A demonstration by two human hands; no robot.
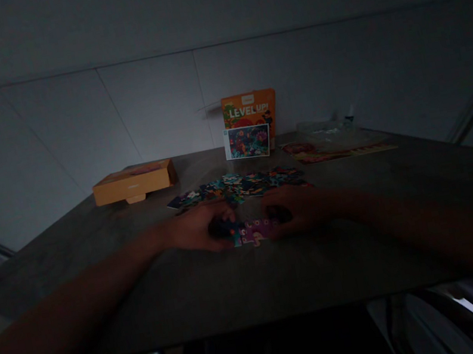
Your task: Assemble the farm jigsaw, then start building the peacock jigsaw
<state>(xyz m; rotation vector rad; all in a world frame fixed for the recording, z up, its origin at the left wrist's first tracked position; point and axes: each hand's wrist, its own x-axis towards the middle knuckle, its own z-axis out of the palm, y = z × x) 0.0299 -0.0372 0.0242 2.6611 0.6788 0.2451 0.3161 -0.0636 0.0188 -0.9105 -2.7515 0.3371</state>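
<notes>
Between my two hands lies a small joined strip of jigsaw pieces (255,231), purple with some teal at its left end, on the dark table. My left hand (202,226) is curled at the strip's left end, its thumb touching the edge. At the right end my right hand (294,209) curls in the same way, thumb and fingers on the pieces. Poor light hides the exact fingertip contact. Just beyond the hands spreads a heap of loose jigsaw pieces (242,185) in dark blue, teal and orange.
Behind the heap a picture card (247,142) leans against an upright orange box (249,108) marked "LEVEL UP!". An orange box part (134,182) lies at left. At right are a printed sheet (341,150) and clear plastic (323,128). The table's (256,294) near edge faces me.
</notes>
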